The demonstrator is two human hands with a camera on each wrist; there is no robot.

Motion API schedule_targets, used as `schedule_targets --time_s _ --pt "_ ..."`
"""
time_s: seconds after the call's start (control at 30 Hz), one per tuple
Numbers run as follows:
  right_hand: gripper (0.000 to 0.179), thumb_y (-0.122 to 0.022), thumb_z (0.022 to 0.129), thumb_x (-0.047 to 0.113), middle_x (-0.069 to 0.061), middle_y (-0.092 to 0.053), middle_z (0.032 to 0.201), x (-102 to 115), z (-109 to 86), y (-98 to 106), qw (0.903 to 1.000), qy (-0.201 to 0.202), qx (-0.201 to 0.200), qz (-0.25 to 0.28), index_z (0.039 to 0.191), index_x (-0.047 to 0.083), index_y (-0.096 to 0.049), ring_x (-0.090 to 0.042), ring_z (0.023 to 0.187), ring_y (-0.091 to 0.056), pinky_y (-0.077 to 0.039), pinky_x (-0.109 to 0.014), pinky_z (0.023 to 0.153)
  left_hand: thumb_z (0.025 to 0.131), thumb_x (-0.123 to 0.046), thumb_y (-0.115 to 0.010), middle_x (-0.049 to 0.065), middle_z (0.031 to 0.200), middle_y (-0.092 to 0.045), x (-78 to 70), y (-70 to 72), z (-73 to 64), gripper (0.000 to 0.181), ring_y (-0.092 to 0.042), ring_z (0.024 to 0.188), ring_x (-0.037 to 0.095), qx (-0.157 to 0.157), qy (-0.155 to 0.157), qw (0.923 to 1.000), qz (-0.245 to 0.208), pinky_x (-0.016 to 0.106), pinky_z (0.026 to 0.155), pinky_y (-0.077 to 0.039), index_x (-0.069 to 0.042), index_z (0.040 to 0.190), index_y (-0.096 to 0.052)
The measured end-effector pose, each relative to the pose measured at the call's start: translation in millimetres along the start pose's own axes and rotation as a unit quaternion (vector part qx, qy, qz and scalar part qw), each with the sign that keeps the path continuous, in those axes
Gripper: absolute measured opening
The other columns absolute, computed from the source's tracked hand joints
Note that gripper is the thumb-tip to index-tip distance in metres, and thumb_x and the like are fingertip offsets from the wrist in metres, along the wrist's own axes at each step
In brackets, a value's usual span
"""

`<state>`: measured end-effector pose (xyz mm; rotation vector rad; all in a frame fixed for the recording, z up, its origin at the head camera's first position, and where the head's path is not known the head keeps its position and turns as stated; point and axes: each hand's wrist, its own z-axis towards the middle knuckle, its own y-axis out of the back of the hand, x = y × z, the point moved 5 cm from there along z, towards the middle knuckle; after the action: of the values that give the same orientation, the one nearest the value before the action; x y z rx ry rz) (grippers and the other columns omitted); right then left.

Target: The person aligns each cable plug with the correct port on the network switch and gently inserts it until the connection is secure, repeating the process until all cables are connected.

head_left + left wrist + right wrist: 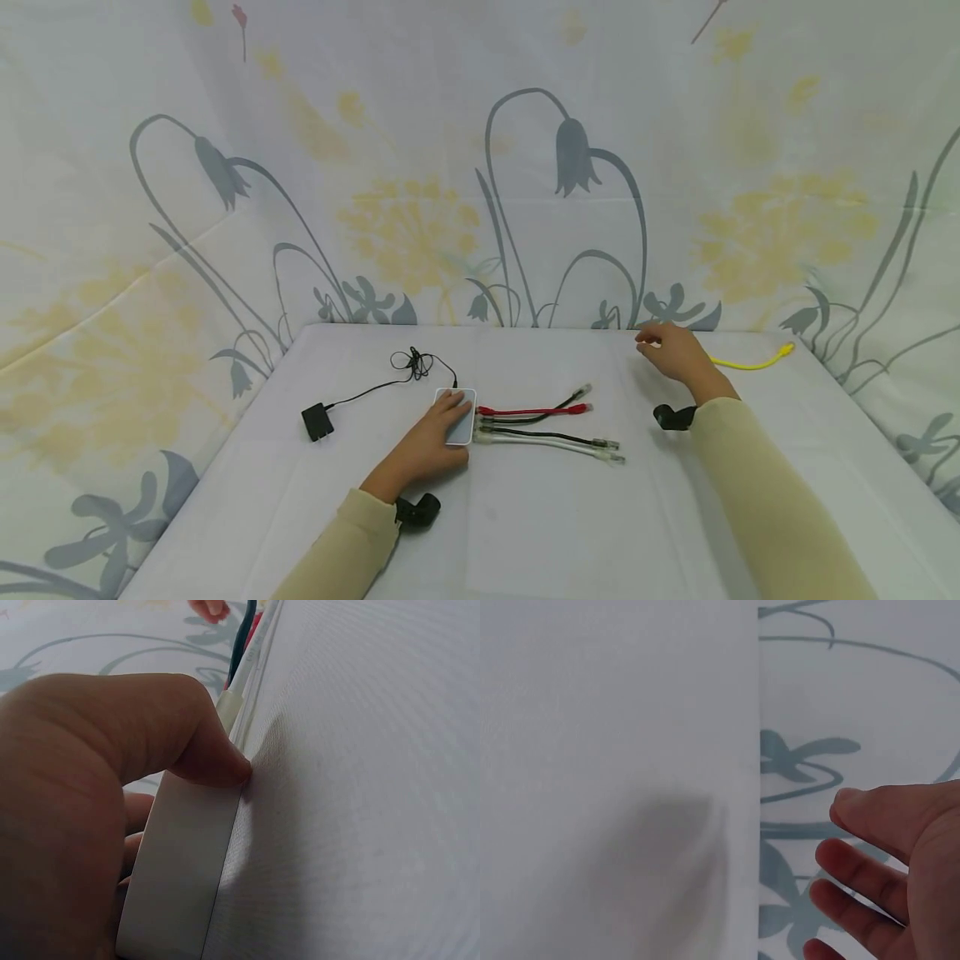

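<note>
My left hand [438, 433] holds a small white network switch [461, 429] with a grey-blue top on the table. In the left wrist view the thumb presses along the switch's white side [184, 855], and the other fingers lie over its top. Several network cables run rightward from the switch: a red cable [532, 411], black cables [551, 435] and a white cable [540, 443]. Over the table's far right part my right hand [671, 354] hovers with loosely bent fingers and nothing in them. A yellow network cable [750, 366] lies beyond, partly hidden by the right hand and wrist.
A black power adapter [317, 422] lies left of the switch, its thin bundled cord [415, 363] running to the switch's back edge. White cloth covers the table [555, 525]. Behind it hangs a flower-patterned curtain [450, 167].
</note>
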<state>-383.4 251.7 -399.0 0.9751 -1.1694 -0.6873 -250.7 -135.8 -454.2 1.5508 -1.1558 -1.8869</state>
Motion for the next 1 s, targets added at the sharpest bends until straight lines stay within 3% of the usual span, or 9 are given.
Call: schedule_targets --time_s 0.57,1.0 --pt "0.048 -0.05 0.095 0.023 -0.036 -0.046 0.136 -57.4 -12.6 16.8 0.9982 -0.057 0.006 -0.015 0.133 -0.007 -0.049 -0.056 0.123 -0.042 -0.033 -0.063 0.102 0.07 -0.018 -0.062 0.001 0.16 -0.027 3.0 -1.1 0.8 0.08 -0.011 0.152 0.025 0.0 -0.003 1.0 -0.004 0.048 0.11 -0.033 -0.015 0.148 -0.042" --pt "0.063 -0.048 0.093 0.025 -0.044 -0.038 0.135 -77.9 -23.2 17.8 0.9913 -0.094 0.071 -0.058 0.137 -0.018 -0.037 -0.061 0.125 -0.035 -0.029 -0.065 0.105 0.072 -0.018 -0.062 0.001 0.16 -0.027 1.8 -0.7 0.7 0.079 -0.012 0.152 0.025 -0.002 0.004 1.0 0.003 0.048 0.11 -0.034 -0.016 0.148 -0.042"
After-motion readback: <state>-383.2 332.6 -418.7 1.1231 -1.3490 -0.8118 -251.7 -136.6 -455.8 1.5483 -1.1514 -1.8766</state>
